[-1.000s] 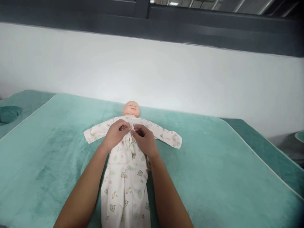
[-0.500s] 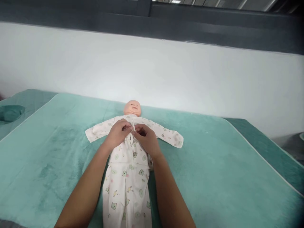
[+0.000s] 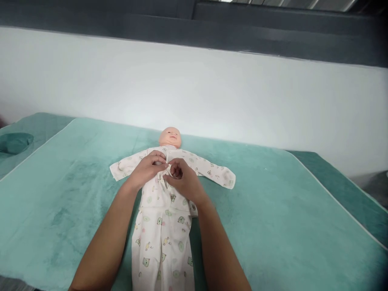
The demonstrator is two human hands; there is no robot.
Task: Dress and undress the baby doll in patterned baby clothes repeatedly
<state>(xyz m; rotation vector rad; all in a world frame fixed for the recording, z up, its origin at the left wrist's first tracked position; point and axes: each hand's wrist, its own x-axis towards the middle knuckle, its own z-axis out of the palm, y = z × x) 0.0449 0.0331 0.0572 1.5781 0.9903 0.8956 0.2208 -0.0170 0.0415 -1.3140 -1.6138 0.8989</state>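
Note:
A baby doll lies on its back, head toward the wall, dressed in a white long-sleeved baby shirt with small animal prints. Below the shirt, matching baby trousers run down to the bottom edge. My left hand is at the chest, its thumb and fingers closed on the shirt's front edge. From the other side my right hand pinches the same front opening, slightly lower. Fingers cover the fastening, so its details are hidden. Both sleeves stretch out sideways.
A green plush cover with pale piping lies under the doll. Behind it rises a white wall topped by a dark frame. At the far left is a round green shape.
My right hand has shifted slightly down the shirt front, its fingers curling more. My left hand stays at the chest with its fingers stretched flatter. The view has tilted a little.

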